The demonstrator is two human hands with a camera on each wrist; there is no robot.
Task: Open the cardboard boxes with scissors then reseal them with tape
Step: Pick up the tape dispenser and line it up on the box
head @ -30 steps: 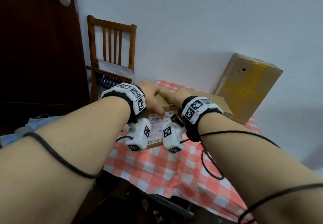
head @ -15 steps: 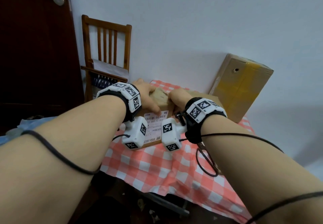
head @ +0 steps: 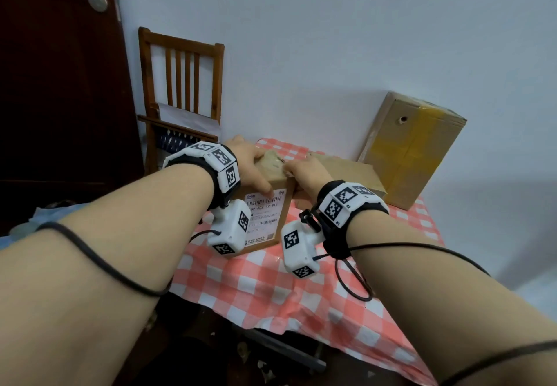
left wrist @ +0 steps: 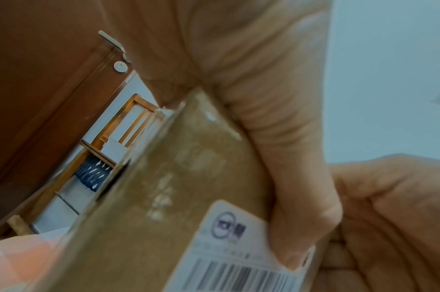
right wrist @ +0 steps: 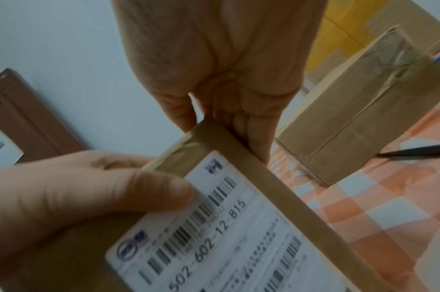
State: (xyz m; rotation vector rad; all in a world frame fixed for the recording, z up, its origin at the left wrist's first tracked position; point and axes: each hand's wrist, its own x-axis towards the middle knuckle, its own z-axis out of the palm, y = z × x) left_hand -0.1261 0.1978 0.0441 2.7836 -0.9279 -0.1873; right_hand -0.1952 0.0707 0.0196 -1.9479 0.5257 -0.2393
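A small cardboard box (head: 271, 186) with a white shipping label (head: 263, 214) stands on the checked table, label towards me. My left hand (head: 251, 165) grips its upper left part, with the thumb (right wrist: 144, 187) pressed on the label's top. My right hand (head: 304, 171) grips the upper right edge, fingers (right wrist: 249, 126) curled over the corner. In the left wrist view the left hand (left wrist: 284, 148) wraps over the box (left wrist: 169, 197). No tape roll shows. A black pointed tip (right wrist: 414, 152), maybe scissors, lies on the cloth at the right.
A second flat cardboard box (head: 346, 168) lies just behind the right hand. A large box with yellow tape (head: 413, 150) leans on the wall at the back right. A wooden chair (head: 180, 90) and a dark door (head: 60, 84) stand to the left. The tablecloth (head: 271, 289) hangs over the near edge.
Both hands keep hold of the small box. My right hand has slid from the box's top towards its right edge, and the box stands a little more upright.
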